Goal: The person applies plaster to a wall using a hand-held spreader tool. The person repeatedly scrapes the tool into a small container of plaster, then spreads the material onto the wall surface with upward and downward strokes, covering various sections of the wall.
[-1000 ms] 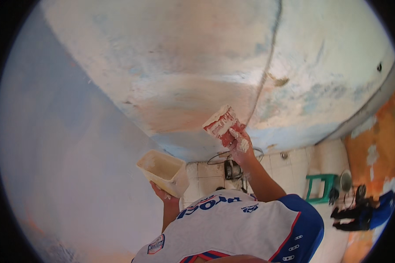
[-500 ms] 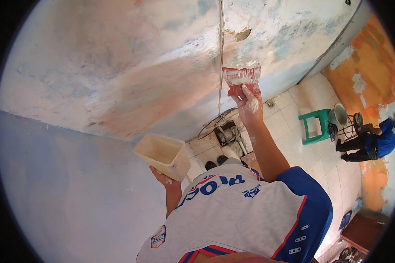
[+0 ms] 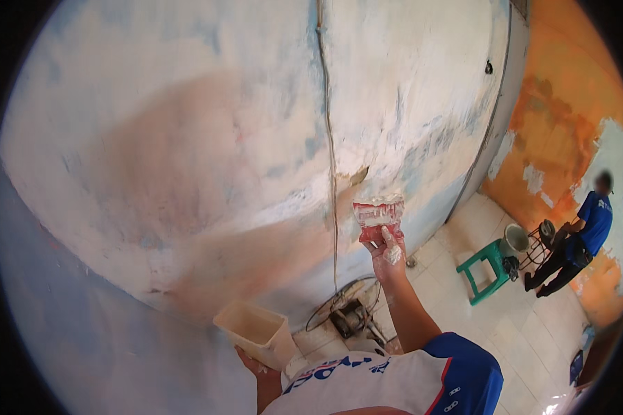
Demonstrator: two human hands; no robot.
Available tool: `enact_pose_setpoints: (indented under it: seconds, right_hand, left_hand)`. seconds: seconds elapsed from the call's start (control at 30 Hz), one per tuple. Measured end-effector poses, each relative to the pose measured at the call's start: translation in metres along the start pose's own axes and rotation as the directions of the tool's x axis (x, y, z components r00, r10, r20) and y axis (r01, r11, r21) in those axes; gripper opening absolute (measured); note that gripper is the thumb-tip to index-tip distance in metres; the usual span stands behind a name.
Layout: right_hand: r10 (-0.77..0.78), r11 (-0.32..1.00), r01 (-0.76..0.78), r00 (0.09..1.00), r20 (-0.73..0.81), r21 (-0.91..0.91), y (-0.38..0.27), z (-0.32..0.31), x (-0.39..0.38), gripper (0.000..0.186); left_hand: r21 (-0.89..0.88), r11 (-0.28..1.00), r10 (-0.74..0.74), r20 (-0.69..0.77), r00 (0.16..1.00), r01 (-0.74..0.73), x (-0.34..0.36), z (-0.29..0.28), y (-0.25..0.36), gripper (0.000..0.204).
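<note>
My right hand (image 3: 390, 254) grips a red flat spreader (image 3: 377, 232), its upper part coated in whitish paste, held up in front of the patchy white wall (image 3: 242, 117). White smears cover my thumb and the back of that hand. Lower down on the left, my left hand (image 3: 251, 360) holds a pale, rectangular plastic container (image 3: 273, 339); its fingers are partly hidden beneath it. A cable (image 3: 329, 117) runs vertically down the wall just left of the spreader, beside a small damaged spot (image 3: 358, 176).
A person in blue (image 3: 588, 228) stands at the orange, patchy wall (image 3: 533, 138) on the right. Near them are a green stool (image 3: 488, 270), a bucket (image 3: 516, 238) and a metal rack (image 3: 533, 252). A pump with looped hose (image 3: 349, 318) sits on the tiled floor (image 3: 505, 346) at the wall's foot.
My view has swung upward, showing more wall. The spreader has turned upright since a second ago, and both hands now sit lower in the picture, still holding their things.
</note>
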State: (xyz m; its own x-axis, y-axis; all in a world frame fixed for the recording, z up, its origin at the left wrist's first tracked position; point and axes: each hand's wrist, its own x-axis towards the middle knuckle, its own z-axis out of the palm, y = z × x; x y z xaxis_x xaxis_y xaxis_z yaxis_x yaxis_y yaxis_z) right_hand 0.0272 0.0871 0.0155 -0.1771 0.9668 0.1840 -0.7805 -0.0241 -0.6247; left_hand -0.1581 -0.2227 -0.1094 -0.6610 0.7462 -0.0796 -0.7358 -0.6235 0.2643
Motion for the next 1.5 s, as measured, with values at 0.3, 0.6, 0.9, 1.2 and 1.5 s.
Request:
enact_pose_setpoints:
  seconds: [0.3,0.6,0.9,1.2,1.5]
  right_hand:
    - [-0.002,1.0,0.002,1.0,-0.027,0.002,-0.062,-0.011,0.068,0.025]
    - [0.142,0.985,-0.145,0.989,-0.045,-0.096,-0.126,-0.066,0.141,0.02]
    - [0.255,0.967,-0.254,0.963,-0.092,0.024,-0.16,-0.125,0.129,0.026]
    - [0.347,0.937,-0.348,0.933,-0.096,0.003,-0.197,-0.194,0.061,0.023]
    - [0.455,0.89,-0.455,0.89,-0.033,0.011,-0.238,-0.175,0.036,0.012]
  left_hand:
    - [0.01,0.999,0.049,-0.018,0.999,-0.049,0.034,0.05,-0.065,0.065]
    - [0.058,0.983,0.177,-0.005,0.984,-0.177,0.022,0.108,-0.183,0.07]
    - [0.094,0.988,0.119,0.01,0.993,-0.119,-0.01,0.144,-0.262,0.071]
    - [0.05,0.989,0.136,0.05,0.989,-0.138,-0.079,0.138,-0.277,0.072]
    - [0.006,0.989,0.145,0.037,0.989,-0.146,-0.164,0.138,-0.288,0.074]
